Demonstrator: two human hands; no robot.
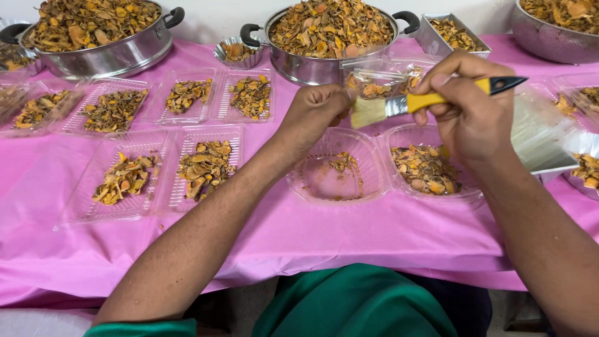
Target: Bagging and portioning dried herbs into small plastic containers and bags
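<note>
- Brushing calls for little force here: the paintbrush [409, 103], with its yellow handle, dark tip and pale bristles, looks light and stiff in the handle, soft at the bristle end, and is best taken around the handle behind the metal ferrule.
- The right hand [471, 115], right of centre in the frame, is curled around that handle, fingers wrapped and thumb pressing on top.
- The left hand [315, 112], at centre, is closed with fingertips pinched on something small at the bristles; what it pinches I cannot tell.
- The dried orange-brown pieces [426, 170] look brittle, light and crumbly, likely to flake if squeezed.
- Below the hands sit two clear round plastic trays [374, 178] on the pink-covered worktop [312, 237]; they look thin, flexible and slippery.
- Steel pots [324, 37] heaped with the same pieces stand along the top of the frame.
</note>
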